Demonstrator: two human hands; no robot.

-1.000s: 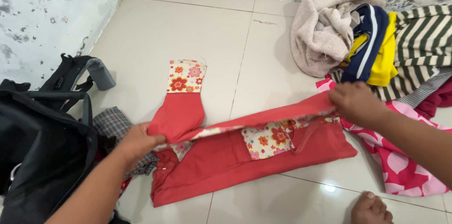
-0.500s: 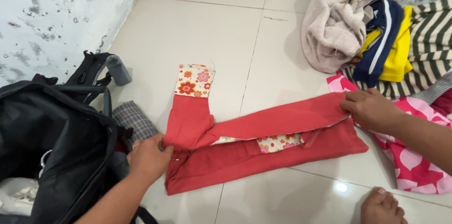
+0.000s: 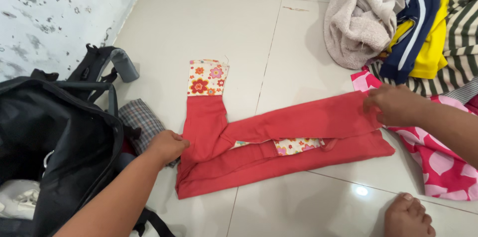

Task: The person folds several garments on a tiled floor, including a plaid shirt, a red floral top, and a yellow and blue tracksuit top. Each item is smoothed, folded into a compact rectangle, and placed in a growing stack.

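Observation:
A red garment point(image 3: 279, 142) with floral-print trim lies folded lengthwise on the pale tiled floor, one sleeve with a flowered cuff point(image 3: 207, 78) pointing away from me. My left hand point(image 3: 167, 145) rests on the garment's left end, fingers closed on the fabric edge. My right hand point(image 3: 396, 104) presses on the right end of the folded upper layer, gripping its edge. A strip of floral fabric point(image 3: 298, 146) peeks out between the two red layers.
An open black bag point(image 3: 50, 142) sits at the left with a checked cloth point(image 3: 142, 122) beside it. A pile of clothes, with a beige towel point(image 3: 363, 15) and striped and yellow items, lies at the back right. A pink patterned cloth point(image 3: 443, 162) lies under my right arm. My foot point(image 3: 406, 215) shows at the bottom.
The lifted upper layer of the red garment has been laid down flat over the lower layer. Both hands have come down onto the ends, and the floral panel is now mostly covered.

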